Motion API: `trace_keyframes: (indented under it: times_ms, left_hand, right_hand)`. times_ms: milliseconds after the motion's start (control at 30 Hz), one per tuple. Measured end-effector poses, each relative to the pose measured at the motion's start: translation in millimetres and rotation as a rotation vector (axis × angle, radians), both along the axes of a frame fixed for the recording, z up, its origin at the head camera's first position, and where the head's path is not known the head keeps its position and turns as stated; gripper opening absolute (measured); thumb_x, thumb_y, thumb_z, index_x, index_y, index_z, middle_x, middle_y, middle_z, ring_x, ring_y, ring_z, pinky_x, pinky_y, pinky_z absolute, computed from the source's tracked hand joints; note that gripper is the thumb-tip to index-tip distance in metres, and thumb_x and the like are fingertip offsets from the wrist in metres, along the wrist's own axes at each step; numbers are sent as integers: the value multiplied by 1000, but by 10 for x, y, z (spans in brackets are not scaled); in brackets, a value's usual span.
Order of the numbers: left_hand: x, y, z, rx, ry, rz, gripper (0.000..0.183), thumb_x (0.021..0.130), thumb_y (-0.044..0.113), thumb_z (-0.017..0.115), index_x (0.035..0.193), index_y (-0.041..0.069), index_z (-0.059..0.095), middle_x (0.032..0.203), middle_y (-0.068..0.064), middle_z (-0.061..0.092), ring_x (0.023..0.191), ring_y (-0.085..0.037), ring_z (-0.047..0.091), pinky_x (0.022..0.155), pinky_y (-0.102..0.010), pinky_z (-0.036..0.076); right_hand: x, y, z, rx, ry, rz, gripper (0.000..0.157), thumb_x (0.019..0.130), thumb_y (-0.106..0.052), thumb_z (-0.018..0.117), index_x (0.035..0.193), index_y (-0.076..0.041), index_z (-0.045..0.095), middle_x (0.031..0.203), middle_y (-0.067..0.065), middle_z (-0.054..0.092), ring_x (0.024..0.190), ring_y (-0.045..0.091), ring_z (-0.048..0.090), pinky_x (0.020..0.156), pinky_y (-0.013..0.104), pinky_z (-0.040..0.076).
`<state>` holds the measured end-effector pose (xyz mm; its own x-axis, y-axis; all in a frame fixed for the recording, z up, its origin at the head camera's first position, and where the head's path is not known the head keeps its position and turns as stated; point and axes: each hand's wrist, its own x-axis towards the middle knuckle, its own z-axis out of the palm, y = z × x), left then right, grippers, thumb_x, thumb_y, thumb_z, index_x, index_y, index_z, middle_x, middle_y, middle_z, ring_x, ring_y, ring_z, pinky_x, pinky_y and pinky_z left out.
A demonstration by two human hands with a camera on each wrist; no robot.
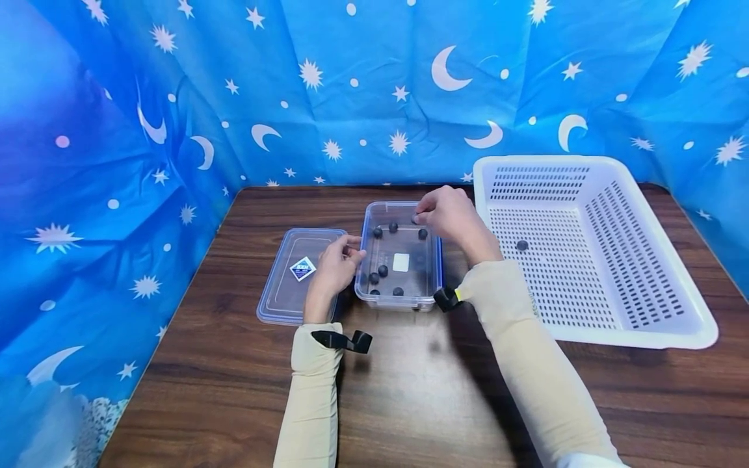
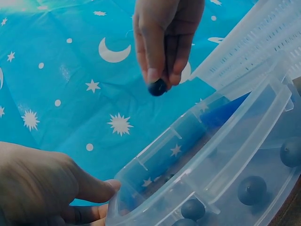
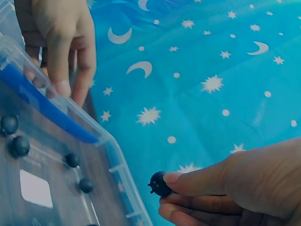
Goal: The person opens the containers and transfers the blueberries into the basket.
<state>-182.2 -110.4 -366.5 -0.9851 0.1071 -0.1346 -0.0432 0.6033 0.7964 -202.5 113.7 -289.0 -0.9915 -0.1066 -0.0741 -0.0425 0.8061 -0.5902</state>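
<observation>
A clear plastic food container (image 1: 383, 301) with blue seal edges stands uncovered on the table. Several dark, round, blueberry-like balls (image 1: 383, 271) lie inside it. My left hand (image 1: 335, 266) holds the container's left side, the thumb at the rim. Over the far right corner, my right hand (image 1: 453, 218) pinches one dark ball (image 3: 160, 184) between thumb and fingers; small nubs show on its end in the right wrist view. From the left wrist view, this ball (image 2: 157, 87) hangs above the rim, touching nothing else.
Left of the container lies its clear lid (image 1: 275, 302) with a blue diamond label, partly under my left hand. A large white slotted basket (image 1: 643, 335) stands at the right, with a single dark ball (image 1: 522, 245) in it. A blue star-and-moon curtain (image 1: 363, 97) hangs behind the table.
</observation>
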Motion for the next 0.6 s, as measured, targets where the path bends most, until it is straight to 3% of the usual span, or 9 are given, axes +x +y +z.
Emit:
trace_keyframes:
  times_ms: [333,600]
  left_hand:
    - [-5,-8,-12,-10,10,-1,32,98,19,53,129,9,56,99,-9,57,83,-22,59,73,-33,54]
    - [-17,-14,1,19,-5,-5,32,99,19,53,129,9,55,100,-10,57,83,-22,61,74,-33,55]
  right_hand:
    - [24,332,-16,6,14,-64,20,91,-17,64,105,-5,71,108,15,69,100,29,57,90,45,45]
    - [94,622,9,-10,-22,-132,22,93,-20,62,109,-6,69,112,17,64,101,30,52,84,45,45]
